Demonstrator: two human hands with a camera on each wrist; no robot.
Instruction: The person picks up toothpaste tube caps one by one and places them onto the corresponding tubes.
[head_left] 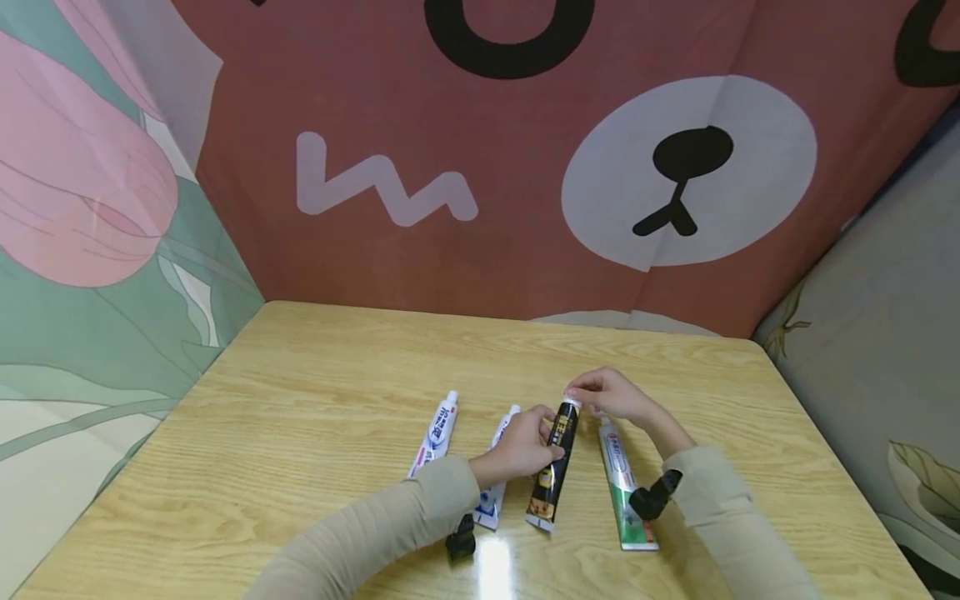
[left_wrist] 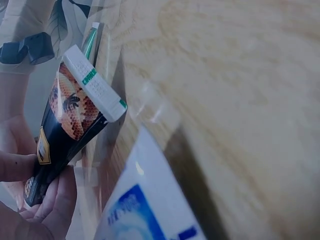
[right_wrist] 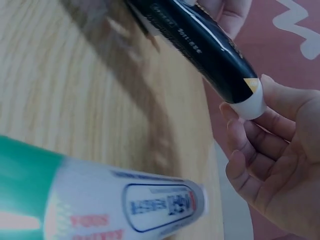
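Note:
A black toothpaste tube (head_left: 553, 467) with a white cap (right_wrist: 251, 104) is held between both hands, tilted with its cap end up and away. My left hand (head_left: 522, 445) grips the tube's body; in the left wrist view its thumb and fingers pinch the black tube (left_wrist: 70, 110) from two sides. At the far end my right hand (head_left: 613, 395) pinches the white cap between thumb and fingers. Just right of it lies a green and white toothpaste tube (head_left: 624, 492). A white and blue tube (head_left: 491, 500) lies partly hidden under my left hand.
Another white toothpaste tube (head_left: 437, 429) lies on the left, its lower end hidden by the left sleeve. All the tubes are on a wooden table (head_left: 300, 400). A brown printed cloth (head_left: 375, 275) hangs behind the table's far edge.

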